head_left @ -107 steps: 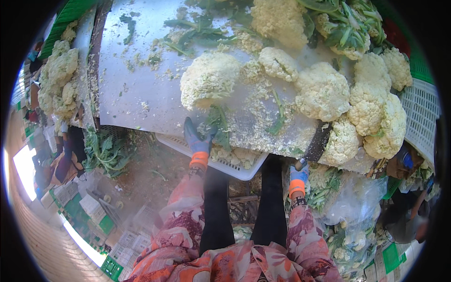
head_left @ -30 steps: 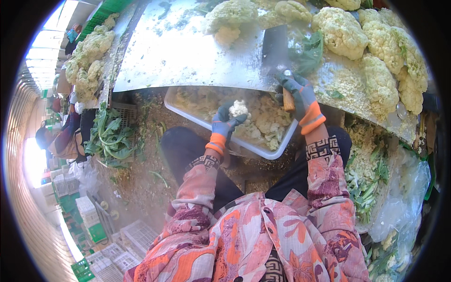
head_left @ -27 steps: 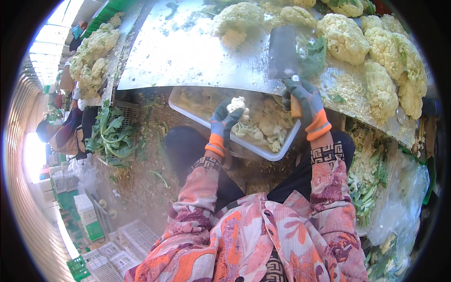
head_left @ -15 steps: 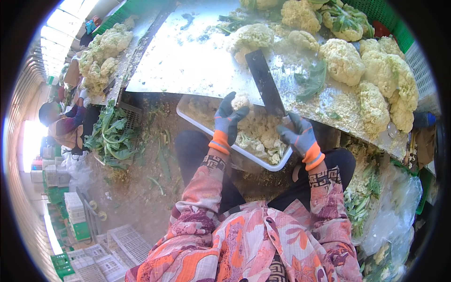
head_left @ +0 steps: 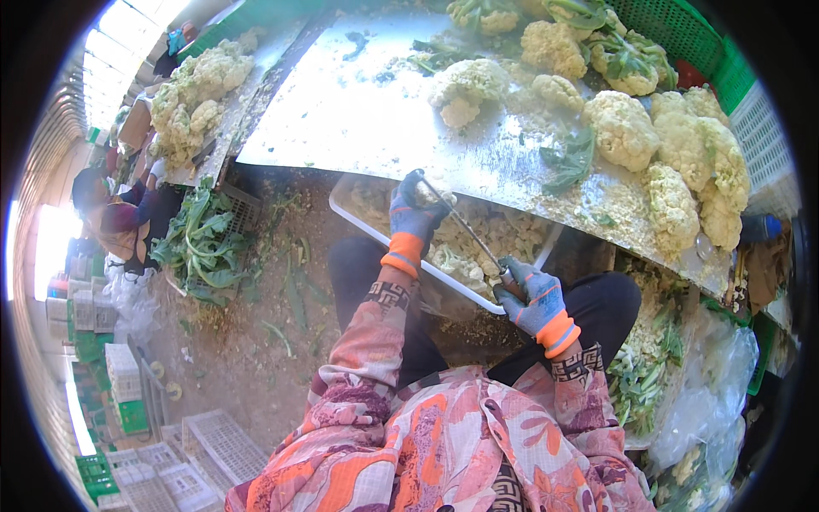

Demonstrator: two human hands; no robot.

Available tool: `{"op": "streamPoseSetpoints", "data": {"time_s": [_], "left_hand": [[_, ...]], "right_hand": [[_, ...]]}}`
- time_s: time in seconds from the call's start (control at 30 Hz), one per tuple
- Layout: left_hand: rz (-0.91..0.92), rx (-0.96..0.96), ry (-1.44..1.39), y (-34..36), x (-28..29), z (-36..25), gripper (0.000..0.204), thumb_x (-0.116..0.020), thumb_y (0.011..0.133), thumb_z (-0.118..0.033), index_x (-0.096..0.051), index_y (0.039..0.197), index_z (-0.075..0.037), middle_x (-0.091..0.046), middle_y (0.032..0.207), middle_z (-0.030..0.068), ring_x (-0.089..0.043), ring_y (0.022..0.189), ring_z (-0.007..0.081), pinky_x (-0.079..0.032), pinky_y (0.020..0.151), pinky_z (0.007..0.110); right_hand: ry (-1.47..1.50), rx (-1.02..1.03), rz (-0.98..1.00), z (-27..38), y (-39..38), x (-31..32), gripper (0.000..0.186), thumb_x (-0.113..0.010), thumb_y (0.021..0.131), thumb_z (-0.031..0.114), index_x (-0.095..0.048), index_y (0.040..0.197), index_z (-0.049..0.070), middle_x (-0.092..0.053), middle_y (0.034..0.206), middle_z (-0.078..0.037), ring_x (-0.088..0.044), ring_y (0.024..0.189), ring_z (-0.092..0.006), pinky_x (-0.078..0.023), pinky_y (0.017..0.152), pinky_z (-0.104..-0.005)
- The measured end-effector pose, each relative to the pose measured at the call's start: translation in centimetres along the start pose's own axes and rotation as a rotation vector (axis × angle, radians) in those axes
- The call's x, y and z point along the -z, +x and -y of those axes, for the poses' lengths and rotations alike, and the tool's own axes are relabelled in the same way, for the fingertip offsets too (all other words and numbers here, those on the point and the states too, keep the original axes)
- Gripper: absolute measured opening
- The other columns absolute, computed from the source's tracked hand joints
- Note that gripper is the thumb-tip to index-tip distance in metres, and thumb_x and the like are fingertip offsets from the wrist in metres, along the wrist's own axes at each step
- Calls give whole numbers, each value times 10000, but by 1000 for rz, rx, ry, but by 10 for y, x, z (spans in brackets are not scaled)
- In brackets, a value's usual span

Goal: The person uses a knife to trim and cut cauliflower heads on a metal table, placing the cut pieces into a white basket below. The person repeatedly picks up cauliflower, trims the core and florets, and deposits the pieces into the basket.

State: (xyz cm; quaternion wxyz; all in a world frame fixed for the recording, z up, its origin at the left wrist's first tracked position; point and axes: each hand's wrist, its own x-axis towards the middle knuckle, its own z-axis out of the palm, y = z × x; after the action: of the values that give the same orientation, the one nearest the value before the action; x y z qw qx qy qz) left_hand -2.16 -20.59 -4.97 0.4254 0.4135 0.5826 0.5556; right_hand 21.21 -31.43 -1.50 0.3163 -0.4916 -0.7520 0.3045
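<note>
My left hand [head_left: 415, 213], in a grey and orange glove, grips a small cauliflower floret [head_left: 429, 194]. My right hand [head_left: 527, 305], gloved alike, is closed round the handle of a cleaver [head_left: 476, 241], seen nearly edge-on, its far end at the floret in my left hand. Below both hands a white-rimmed plastic tub [head_left: 536, 258] holds cut florets [head_left: 465, 263], under the front of a metal sheet table [head_left: 358, 128]. Whole cauliflower heads [head_left: 621, 132] and a green leaf [head_left: 568, 158] lie on that table.
At left, another person [head_left: 119, 218] works by a ledge heaped with cauliflower [head_left: 192, 98], beside a crate of leaves [head_left: 203, 239]. Stacked crates [head_left: 217, 444] stand lower left. Trimmings [head_left: 644, 384] and a plastic bag [head_left: 699, 401] lie at right; green crates [head_left: 674, 30] line the back.
The cleaver was lowered from lying over the table and turned edge-on at the floret. My right hand moved down toward me; my left picked up the floret since the earliest frame.
</note>
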Motion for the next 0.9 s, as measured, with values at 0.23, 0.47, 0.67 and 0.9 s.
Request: {"op": "streamPoseSetpoints", "data": {"time_s": [0.23,0.47,0.67,0.9], "left_hand": [[72,114,38,-3,2,-14,588,-714,678,72,-548,1223,-74,-534,1087,59,-591,860,145,-513,609,254],[19,68,-25,-9,6,3,477,-597,768,152,-556,1192,-60,-638,1021,42,-622,850,137,-539,650,254],[74,110,-126,-22,6,-7,507,-690,724,108,-541,1195,-6,-629,1099,83,-612,950,155,-541,780,277],[139,-14,43,-45,6,-13,615,-782,652,27,-545,1220,6,-622,1090,80,-576,994,148,-487,845,274]], "right_hand": [[-262,41,13,3,-6,-3,353,-684,794,245,-573,1070,55,-629,833,-146,-635,741,-335,-501,613,-422],[-343,24,-3,6,-1,-5,356,-653,819,270,-575,1085,47,-624,819,-133,-637,723,-328,-498,602,-425],[-395,-15,30,5,6,-10,392,-643,827,284,-563,1138,60,-629,827,-131,-646,740,-322,-505,621,-422],[-71,-169,-147,2,21,-35,410,-682,797,274,-602,1123,39,-676,941,-181,-658,835,-360,-530,711,-408]]}}
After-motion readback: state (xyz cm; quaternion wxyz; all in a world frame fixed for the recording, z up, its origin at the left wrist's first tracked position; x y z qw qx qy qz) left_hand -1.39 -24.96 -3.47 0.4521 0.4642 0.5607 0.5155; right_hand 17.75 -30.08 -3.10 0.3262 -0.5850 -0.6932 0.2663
